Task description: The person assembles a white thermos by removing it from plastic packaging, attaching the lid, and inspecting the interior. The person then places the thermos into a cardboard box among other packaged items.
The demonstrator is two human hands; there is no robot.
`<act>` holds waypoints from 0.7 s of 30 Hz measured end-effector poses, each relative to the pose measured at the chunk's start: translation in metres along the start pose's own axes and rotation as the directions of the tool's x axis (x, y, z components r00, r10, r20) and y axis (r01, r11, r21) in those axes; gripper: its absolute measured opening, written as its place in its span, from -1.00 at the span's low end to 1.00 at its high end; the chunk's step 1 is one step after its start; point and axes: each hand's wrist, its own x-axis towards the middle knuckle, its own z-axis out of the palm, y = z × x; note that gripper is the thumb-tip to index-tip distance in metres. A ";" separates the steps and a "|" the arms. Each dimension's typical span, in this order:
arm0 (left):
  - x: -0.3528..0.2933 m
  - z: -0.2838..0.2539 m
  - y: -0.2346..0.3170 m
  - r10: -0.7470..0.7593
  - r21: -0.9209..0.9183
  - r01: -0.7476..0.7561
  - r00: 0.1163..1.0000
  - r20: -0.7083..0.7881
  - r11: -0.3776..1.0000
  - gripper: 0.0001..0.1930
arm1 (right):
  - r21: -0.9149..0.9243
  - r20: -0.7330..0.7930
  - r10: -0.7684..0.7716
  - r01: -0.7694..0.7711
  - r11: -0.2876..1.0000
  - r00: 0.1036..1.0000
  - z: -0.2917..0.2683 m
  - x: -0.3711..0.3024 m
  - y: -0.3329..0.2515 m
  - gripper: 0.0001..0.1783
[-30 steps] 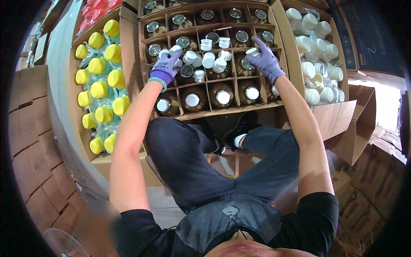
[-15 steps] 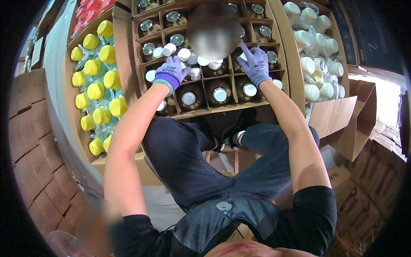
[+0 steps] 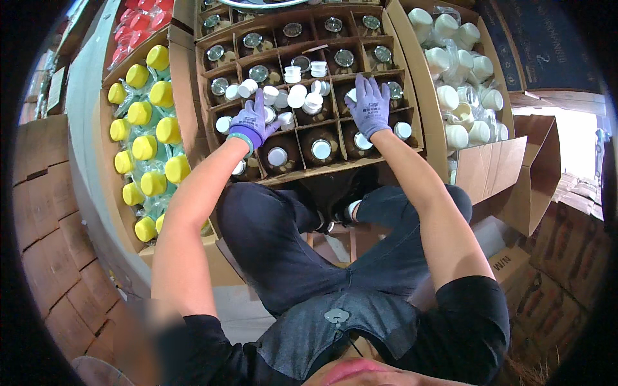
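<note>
Left glove [image 3: 250, 122] and right glove [image 3: 371, 110]: lavender, dark print on the backs. Left cuff [image 3: 255, 134]: deeper purple, with teal wristband [image 3: 243, 139]. Shirt [image 3: 473, 307]: black, short-sleeved. Chest panel [image 3: 296, 338]: dark grey, pale lobed patch [image 3: 337, 315]. Neck cord [image 3: 358, 348]: thin, dark. Trousers [image 3: 267, 225]: blue-black. Far: white sock [image 3: 353, 209], dark shoes [image 3: 355, 186].

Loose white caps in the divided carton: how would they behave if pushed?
The white caps would probably roll or slide easily: they're round and lie loose at mixed angles. Some could drop between the cardboard dividers, given the open gaps. Likely stiff: their rims look round.
</note>
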 end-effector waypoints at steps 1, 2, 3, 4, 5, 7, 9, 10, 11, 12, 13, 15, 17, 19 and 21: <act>-0.001 0.001 0.001 -0.016 0.024 0.016 1.000 -0.009 1.000 0.14 | -0.008 0.016 0.025 -0.025 1.000 1.000 -0.002 0.001 -0.003 -0.18; -0.001 0.001 0.000 -0.024 0.014 0.024 1.000 -0.004 1.000 0.14 | -0.017 0.032 0.052 -0.051 0.999 0.998 -0.005 0.002 -0.007 -0.17; -0.001 0.001 0.001 -0.035 0.021 0.035 0.999 0.001 0.999 0.14 | -0.087 0.026 0.048 -0.046 0.995 0.998 -0.004 0.002 -0.009 -0.14; 0.000 0.000 0.004 -0.045 0.027 0.044 0.999 0.007 0.999 0.15 | -0.093 0.046 0.080 -0.075 0.993 0.996 -0.003 0.001 -0.014 -0.14; 0.000 -0.003 0.008 -0.065 0.049 0.063 0.997 0.035 0.997 0.17 | -0.075 0.056 0.091 -0.087 0.993 0.994 -0.002 0.001 -0.017 -0.15; 0.001 -0.010 0.013 -0.109 0.073 0.102 0.990 0.094 0.992 0.23 | -0.003 0.064 0.108 -0.108 0.994 0.992 0.002 0.001 -0.020 -0.15; 0.003 0.005 0.002 -0.070 0.018 0.070 0.997 0.022 0.997 0.28 | 0.066 0.048 0.105 -0.108 0.992 0.993 0.008 0.003 -0.016 -0.14; 0.004 0.010 -0.003 -0.089 -0.030 0.090 0.995 0.039 0.996 0.25 | 0.103 0.033 0.094 -0.097 0.990 0.995 0.008 0.003 -0.019 -0.14; 0.014 0.015 -0.004 -0.164 -0.121 0.163 0.986 0.007 0.979 0.20 | 0.115 0.082 0.117 -0.126 0.985 0.990 0.007 0.008 -0.015 -0.14; 0.020 0.012 0.007 -0.240 -0.213 0.233 0.971 -0.009 0.949 0.16 | 0.124 0.143 0.140 -0.158 0.980 0.980 0.002 0.009 -0.013 -0.14; 0.026 0.002 0.020 -0.364 -0.389 0.336 0.932 0.004 0.857 0.05 | 0.170 0.136 0.131 -0.153 0.973 0.982 0.004 0.006 -0.009 -0.13; 0.051 0.022 -0.005 -0.367 -0.384 0.307 0.925 -0.094 0.871 -0.07 | 0.173 0.170 0.109 -0.138 0.975 0.979 0.004 0.005 -0.008 -0.14; 0.053 0.008 0.012 -0.417 -0.318 0.372 0.905 -0.086 0.872 -0.12 | 0.125 0.261 0.105 -0.141 0.982 0.960 0.001 0.006 -0.004 -0.11; 0.054 0.006 0.001 -0.395 -0.399 0.340 0.916 -0.062 0.851 -0.23 | 0.016 0.258 0.090 -0.098 0.995 0.962 -0.013 0.013 -0.013 -0.15; 0.049 0.021 -0.012 -0.424 -0.576 0.234 0.878 -0.221 0.784 -0.30 | 0.045 0.043 -0.055 0.053 0.998 0.998 -0.032 0.013 -0.027 -0.20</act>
